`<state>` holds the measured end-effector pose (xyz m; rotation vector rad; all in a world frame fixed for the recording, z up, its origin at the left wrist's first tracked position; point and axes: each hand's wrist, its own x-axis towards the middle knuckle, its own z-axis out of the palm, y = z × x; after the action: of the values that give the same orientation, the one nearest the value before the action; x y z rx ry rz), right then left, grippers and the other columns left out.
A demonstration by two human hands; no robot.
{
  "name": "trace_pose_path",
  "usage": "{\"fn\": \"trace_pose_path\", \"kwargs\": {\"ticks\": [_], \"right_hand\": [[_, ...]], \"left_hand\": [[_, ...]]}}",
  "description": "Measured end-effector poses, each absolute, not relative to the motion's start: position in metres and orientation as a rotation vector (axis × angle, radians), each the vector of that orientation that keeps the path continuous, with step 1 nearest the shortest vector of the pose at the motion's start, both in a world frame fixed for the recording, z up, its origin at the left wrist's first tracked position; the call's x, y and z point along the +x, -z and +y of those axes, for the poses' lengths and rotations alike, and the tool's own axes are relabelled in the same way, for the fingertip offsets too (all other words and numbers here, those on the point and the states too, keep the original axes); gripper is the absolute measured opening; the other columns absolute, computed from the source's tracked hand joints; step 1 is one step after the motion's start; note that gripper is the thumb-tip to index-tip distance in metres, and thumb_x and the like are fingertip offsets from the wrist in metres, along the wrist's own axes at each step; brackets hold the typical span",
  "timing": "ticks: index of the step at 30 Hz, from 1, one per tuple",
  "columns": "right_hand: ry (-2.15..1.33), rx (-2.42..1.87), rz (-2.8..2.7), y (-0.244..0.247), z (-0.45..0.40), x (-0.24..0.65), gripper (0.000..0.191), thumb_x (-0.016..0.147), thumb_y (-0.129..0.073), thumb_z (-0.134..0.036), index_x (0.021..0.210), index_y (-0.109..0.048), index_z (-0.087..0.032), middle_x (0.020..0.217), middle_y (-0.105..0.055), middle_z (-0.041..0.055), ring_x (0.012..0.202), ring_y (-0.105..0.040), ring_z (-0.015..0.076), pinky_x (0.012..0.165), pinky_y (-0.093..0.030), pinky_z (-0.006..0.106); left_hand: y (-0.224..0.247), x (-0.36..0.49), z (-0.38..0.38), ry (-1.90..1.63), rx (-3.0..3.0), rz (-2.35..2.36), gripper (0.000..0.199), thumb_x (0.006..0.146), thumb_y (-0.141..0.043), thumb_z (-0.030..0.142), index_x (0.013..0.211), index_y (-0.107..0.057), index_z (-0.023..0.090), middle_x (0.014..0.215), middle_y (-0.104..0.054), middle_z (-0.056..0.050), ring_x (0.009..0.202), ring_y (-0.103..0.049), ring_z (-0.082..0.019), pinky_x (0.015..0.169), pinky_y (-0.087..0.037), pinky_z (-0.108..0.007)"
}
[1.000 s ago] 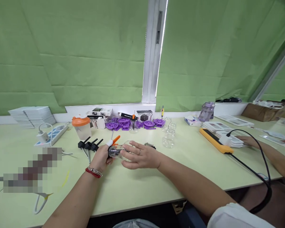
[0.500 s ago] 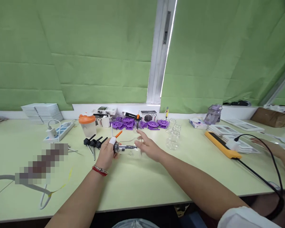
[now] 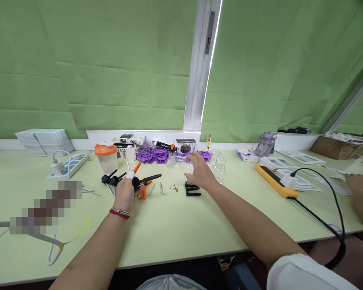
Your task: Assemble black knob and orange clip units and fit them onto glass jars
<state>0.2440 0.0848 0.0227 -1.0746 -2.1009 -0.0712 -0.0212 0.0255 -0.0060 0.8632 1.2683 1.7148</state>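
Note:
My left hand (image 3: 125, 193) is closed around a black-and-orange piece whose long black rod (image 3: 151, 178) points right; a bandage-like white wrap covers a finger. My right hand (image 3: 201, 171) is raised over the table, fingers apart and curved, near a clear plastic container (image 3: 177, 162) lying in front of purple wheel-shaped parts (image 3: 158, 155). I cannot tell whether it touches the container. Below lie black stick-like pieces (image 3: 193, 194), small brass-coloured bits (image 3: 175, 188) and thin metal pins (image 3: 161, 188). Beside my left hand are black knobbed parts with metal rods (image 3: 108, 179).
An orange-lidded cup (image 3: 106, 159) and small boxes (image 3: 185, 146) stand at the back. Clear cups (image 3: 220, 165) stand right of my right hand. Further right are a yellow power strip (image 3: 274, 181), white cards and a purple bottle (image 3: 265, 144). Another person's hand (image 3: 361, 193) is at far right.
The clear container has come off the black rod and lies further back. My right hand has moved away and opened. Metal pins and small bits on the table are now uncovered.

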Motion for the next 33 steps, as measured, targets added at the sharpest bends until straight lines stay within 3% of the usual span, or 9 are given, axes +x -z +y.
{"fn": "trace_pose_path", "kwargs": {"ticks": [3, 6, 13, 17, 20, 24, 27, 30, 33], "right_hand": [[-0.130, -1.453, -1.813, 0.000, 0.115, 0.255, 0.062, 0.067, -0.067, -0.039, 0.120, -0.044, -0.016, 0.124, -0.045, 0.0131, 0.116, -0.047, 0.0283, 0.096, -0.041, 0.043], [-0.285, -1.674, -1.609, 0.022, 0.137, 0.260, 0.066, 0.067, -0.065, -0.045, 0.119, -0.043, -0.012, 0.124, -0.046, 0.0166, 0.114, -0.048, 0.0296, 0.094, -0.041, 0.040], [-0.498, -1.794, -1.418, 0.042, 0.157, 0.267, 0.087, 0.066, -0.066, -0.033, 0.137, -0.023, -0.006, 0.129, -0.045, 0.0249, 0.120, -0.047, 0.0334, 0.098, -0.038, 0.042], [-0.524, -1.735, -1.353, 0.041, 0.156, 0.265, 0.104, 0.064, -0.068, -0.033, 0.143, -0.006, -0.005, 0.140, -0.031, 0.0276, 0.131, -0.034, 0.0349, 0.105, -0.031, 0.045], [-0.436, -1.651, -1.440, 0.031, 0.142, 0.261, 0.103, 0.068, -0.064, -0.040, 0.144, -0.002, -0.007, 0.148, -0.015, 0.0246, 0.138, -0.019, 0.0333, 0.108, -0.027, 0.045], [0.032, -1.427, -1.677, 0.006, 0.109, 0.273, 0.082, 0.080, -0.053, -0.041, 0.145, -0.010, -0.014, 0.153, 0.001, 0.0147, 0.141, 0.000, 0.0296, 0.111, -0.017, 0.048], [0.243, -1.524, -1.517, -0.003, 0.093, 0.299, 0.094, 0.075, -0.058, -0.050, 0.145, -0.007, -0.016, 0.153, 0.005, 0.0166, 0.139, 0.009, 0.0353, 0.107, -0.006, 0.059], [0.013, -1.718, -1.234, 0.010, 0.094, 0.325, 0.112, 0.062, -0.066, -0.060, 0.144, -0.003, -0.017, 0.151, -0.003, 0.0215, 0.138, 0.000, 0.0395, 0.105, -0.009, 0.062], [-0.331, -1.691, -1.186, 0.034, 0.105, 0.337, 0.117, 0.058, -0.068, -0.061, 0.144, -0.004, -0.015, 0.149, -0.016, 0.0224, 0.136, -0.019, 0.0350, 0.105, -0.027, 0.047]], "left_hand": [[0.009, -0.021, 0.027, -1.710, 0.897, 1.288, 0.024, 0.074, -0.052, 0.042, 0.068, -0.041, 0.022, 0.045, -0.045, 0.006, 0.029, -0.038, -0.009, 0.030, -0.031, -0.023], [0.013, -0.019, 0.027, -1.674, 0.977, 1.287, 0.027, 0.075, -0.051, 0.045, 0.067, -0.042, 0.021, 0.044, -0.046, 0.006, 0.027, -0.037, -0.009, 0.030, -0.033, -0.023], [0.006, -0.014, 0.020, -1.574, 1.055, 1.324, 0.028, 0.076, -0.050, 0.046, 0.071, -0.046, 0.019, 0.049, -0.054, 0.003, 0.030, -0.045, -0.011, 0.033, -0.036, -0.024], [0.003, -0.013, 0.017, -1.560, 1.093, 1.340, 0.026, 0.077, -0.049, 0.044, 0.072, -0.047, 0.019, 0.050, -0.056, 0.002, 0.032, -0.046, -0.012, 0.035, -0.037, -0.024], [0.005, -0.013, 0.018, -1.551, 1.135, 1.334, 0.025, 0.077, -0.048, 0.043, 0.071, -0.046, 0.019, 0.051, -0.057, 0.002, 0.032, -0.047, -0.012, 0.035, -0.037, -0.024], [0.008, -0.014, 0.019, -1.548, 1.170, 1.336, 0.025, 0.078, -0.048, 0.043, 0.071, -0.047, 0.019, 0.051, -0.058, 0.002, 0.032, -0.047, -0.012, 0.036, -0.036, -0.024], [0.008, -0.013, 0.019, -1.537, 1.178, 1.328, 0.026, 0.078, -0.048, 0.043, 0.070, -0.046, 0.019, 0.051, -0.058, 0.001, 0.033, -0.047, -0.012, 0.036, -0.036, -0.023], [0.008, -0.012, 0.019, -1.517, 1.188, 1.320, 0.028, 0.079, -0.047, 0.045, 0.070, -0.048, 0.018, 0.052, -0.059, 0.000, 0.033, -0.048, -0.012, 0.036, -0.034, -0.023], [0.009, -0.011, 0.019, -1.494, 1.196, 1.327, 0.029, 0.078, -0.047, 0.045, 0.071, -0.050, 0.018, 0.051, -0.059, 0.000, 0.033, -0.047, -0.011, 0.036, -0.034, -0.023]]}}
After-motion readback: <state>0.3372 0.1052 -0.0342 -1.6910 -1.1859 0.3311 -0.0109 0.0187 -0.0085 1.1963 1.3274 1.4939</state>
